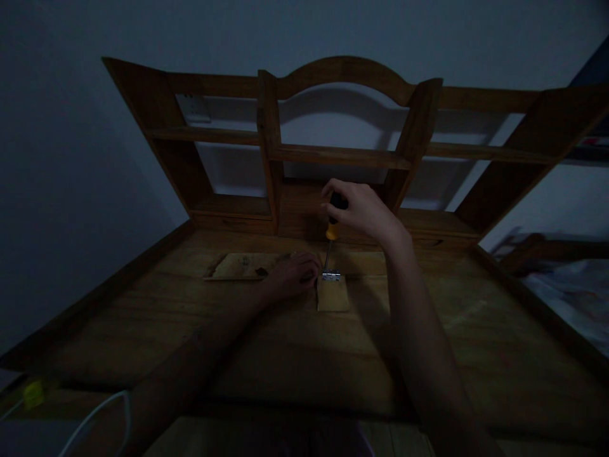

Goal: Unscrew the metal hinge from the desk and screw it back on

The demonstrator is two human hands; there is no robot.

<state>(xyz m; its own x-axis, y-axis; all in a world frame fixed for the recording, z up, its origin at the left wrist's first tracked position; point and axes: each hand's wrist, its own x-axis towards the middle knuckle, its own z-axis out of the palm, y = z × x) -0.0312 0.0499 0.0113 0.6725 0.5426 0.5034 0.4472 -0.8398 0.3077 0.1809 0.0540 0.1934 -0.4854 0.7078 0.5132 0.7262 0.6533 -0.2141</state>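
Note:
My right hand (354, 206) is wrapped round the black and yellow handle of a screwdriver (332, 231), held nearly upright. The screwdriver's tip meets a small silver hinge (331, 276). That hinge lies where a small square wooden piece (333, 297) meets a longer wooden strip (364, 263) behind it. Beside the hinge, on its left, my left hand (297, 274) rests low over the strip with its fingers curled. Whatever those fingers pinch, if anything, is hidden in the dim light. A dark spot or small item (261, 271) shows on the strip's left part.
The wooden desk (228, 355) has raised side edges and a shelf unit (335, 154) along its back. A wall socket (195, 108) shows behind the left shelf. At the lower left are a yellow object (33, 395) and a pale cable (95, 412).

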